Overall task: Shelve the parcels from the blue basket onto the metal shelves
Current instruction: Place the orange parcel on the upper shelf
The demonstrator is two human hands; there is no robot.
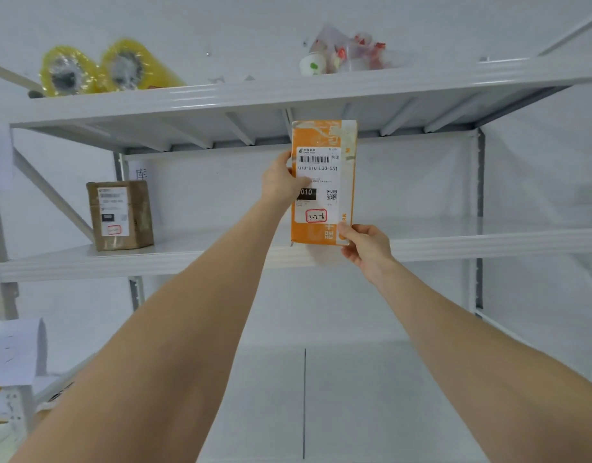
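Left hand [279,183] covers some print on the orange parcel [321,138].

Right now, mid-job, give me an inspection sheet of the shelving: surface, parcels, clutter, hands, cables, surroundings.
Surface: white metal middle shelf, brown parcel standing at its left.
Job's things: orange parcel upright at the shelf's front edge.
Clutter: yellow rolls, plastic bag, paper cup on the top shelf.
Grippers: left hand grips the orange parcel's left edge; right hand pinches its lower right corner.
Cables: nothing seen.
Surroundings: white wall.
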